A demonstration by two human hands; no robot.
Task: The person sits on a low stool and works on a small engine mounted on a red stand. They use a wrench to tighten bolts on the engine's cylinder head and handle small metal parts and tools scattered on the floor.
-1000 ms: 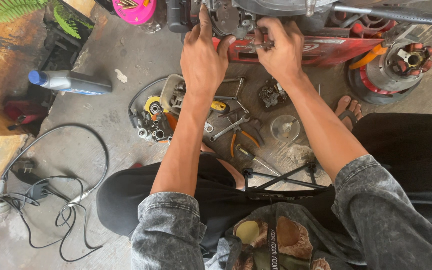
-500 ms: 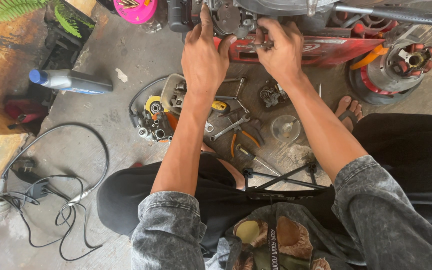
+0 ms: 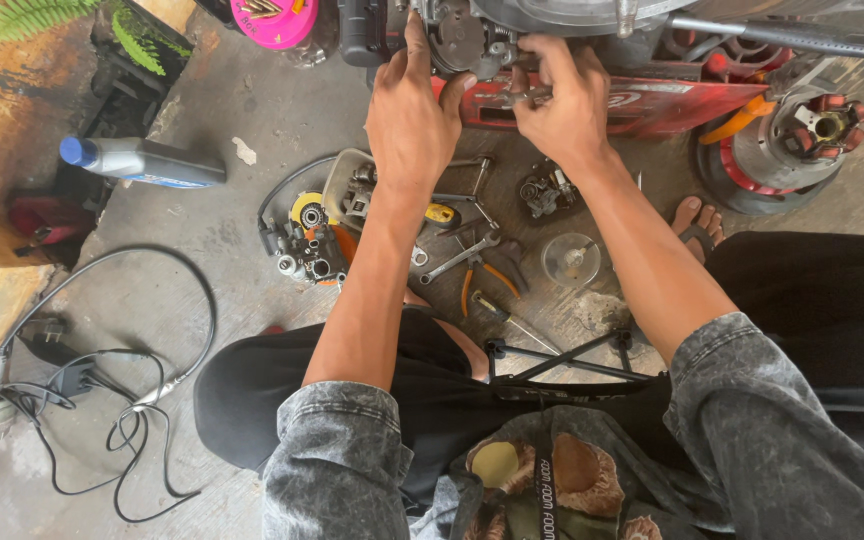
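- The engine (image 3: 472, 35), a grey metal block with a round cover, sits at the top of the view on the concrete floor (image 3: 232, 210), above a red body panel (image 3: 652, 105).
- The left hand (image 3: 412, 115) lies flat against the engine's lower left side, fingers stretched up along the casing and thumb spread towards the red panel; it grips nothing that can be made out.
- The right hand (image 3: 562, 100) is just right of the left one, fingers curled narrow and pinched on a small metal part at the engine's lower edge (too small to tell what it is).
- Below the engine, between the two forearms, lie a wrench (image 3: 462, 258) and orange-handled pliers (image 3: 487, 280), near each other on the floor.
- Below and left of the engine stands a shallow tray (image 3: 337, 185) with small metal parts, and beside it a cluster of sockets (image 3: 307, 255).
- Below and right of the engine is a small round clear lid (image 3: 572, 258), and beyond it a sandalled foot (image 3: 697, 225).
- Far right of the engine sits a red and grey round motor part (image 3: 802, 140).
- Well left of the engine lies a grey bottle (image 3: 142, 162) with a blue cap, on its side.
- Further down and left, black cables (image 3: 112, 400) coil over the floor.
- A pink round container (image 3: 274, 20) sits left of the engine at the top edge.
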